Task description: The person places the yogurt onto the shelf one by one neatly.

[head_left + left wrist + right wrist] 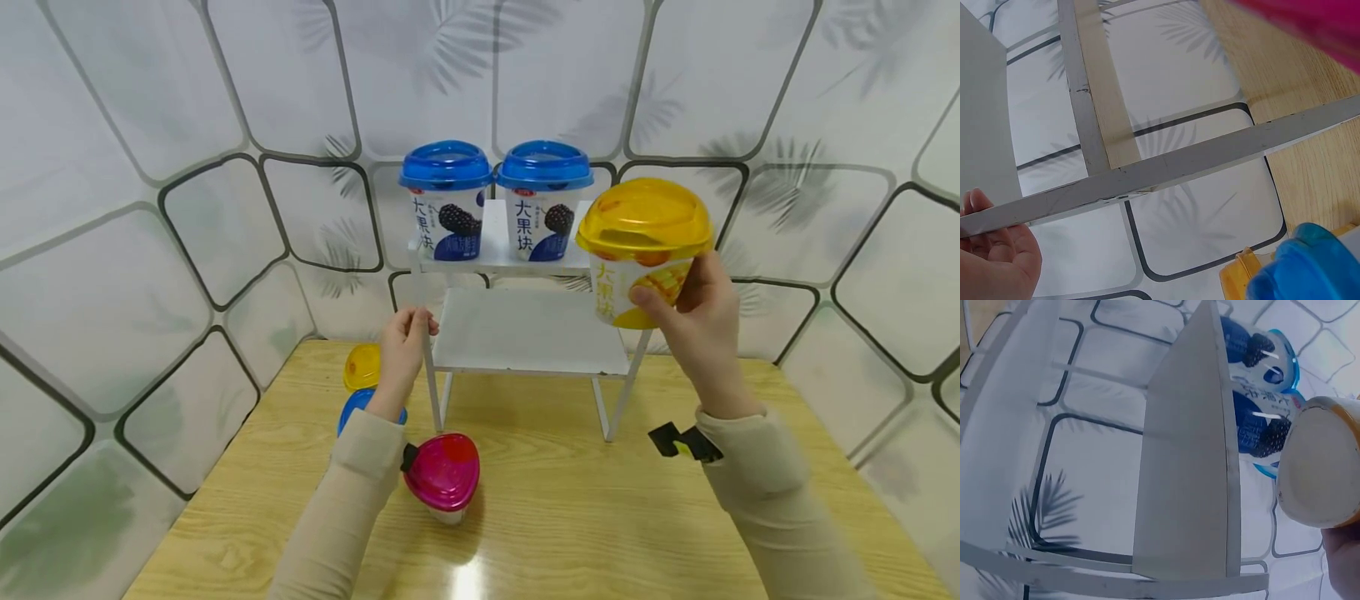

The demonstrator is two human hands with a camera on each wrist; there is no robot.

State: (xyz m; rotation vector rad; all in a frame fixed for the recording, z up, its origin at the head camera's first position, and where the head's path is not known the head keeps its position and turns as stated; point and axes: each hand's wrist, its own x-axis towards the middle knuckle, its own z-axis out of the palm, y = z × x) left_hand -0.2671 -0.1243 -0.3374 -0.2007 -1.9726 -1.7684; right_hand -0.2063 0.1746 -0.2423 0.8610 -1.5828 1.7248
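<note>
My right hand (708, 333) grips a yellow-lidded yogurt cup (645, 250), thumb across its front, at the right end of the white two-tier rack (532, 333). In the right wrist view the cup's pale base (1316, 465) appears level with the upper shelf (1188, 469); contact between them cannot be made out. Two blue-lidded yogurt cups with blackberry pictures, a left one (447, 204) and a right one (545, 204), stand upright on the upper tier. My left hand (405, 354) holds the rack's left front post (1110, 187), fingers curled around it.
A pink-lidded cup (444, 473) stands on the wooden table (562, 517) before the rack's left leg. Left of the rack are a blue-lidded cup (356, 404), partly behind my left arm, and a yellow-lidded one (362, 367). Patterned panels (300, 83) enclose the back and sides.
</note>
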